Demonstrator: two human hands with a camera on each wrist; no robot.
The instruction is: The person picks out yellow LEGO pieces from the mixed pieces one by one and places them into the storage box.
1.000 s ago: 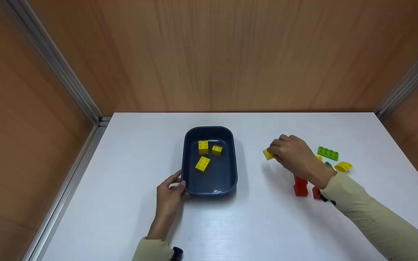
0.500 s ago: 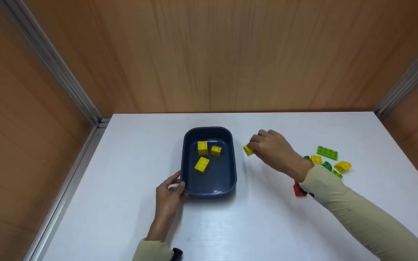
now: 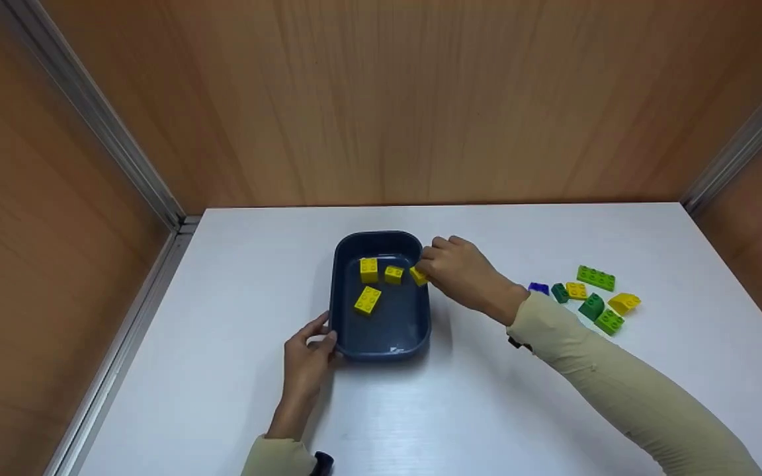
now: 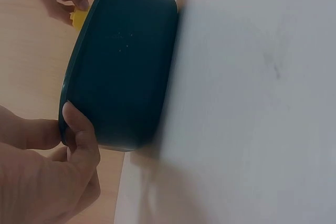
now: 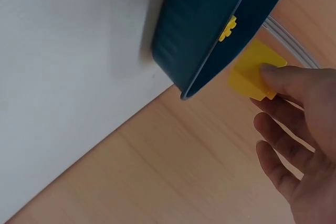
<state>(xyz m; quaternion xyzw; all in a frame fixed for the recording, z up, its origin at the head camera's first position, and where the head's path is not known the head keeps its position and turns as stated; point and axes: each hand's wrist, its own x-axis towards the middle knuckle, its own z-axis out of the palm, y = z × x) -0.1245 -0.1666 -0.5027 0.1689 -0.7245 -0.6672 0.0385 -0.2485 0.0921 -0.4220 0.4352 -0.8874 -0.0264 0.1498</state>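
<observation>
My right hand point(image 3: 465, 276) pinches a yellow toy brick point(image 3: 418, 276) between thumb and fingers, just above the right rim of a dark blue plastic tub point(image 3: 381, 338). The right wrist view shows this brick point(image 5: 255, 69) with a sloped side, held apart from the tub wall. Inside the tub lie three yellow bricks, one a studded block point(image 3: 368, 300), another taller point(image 3: 368, 270), the last small point(image 3: 393, 275). My left hand point(image 3: 307, 363) grips the tub's near left rim, with thumb and fingers on either side of the wall point(image 4: 121, 66).
To the right on the white table point(image 3: 520, 410) lie loose bricks: light green point(image 3: 596, 277), dark green point(image 3: 592, 306), yellow point(image 3: 624, 303) and a blue one point(image 3: 539, 288) partly behind my right forearm. Wooden panels point(image 3: 421, 106) rise behind and at both sides.
My right hand has carried the yellow brick leftward from the loose bricks to the tub's right rim. The red bricks are now hidden by my right arm. The left hand keeps its place.
</observation>
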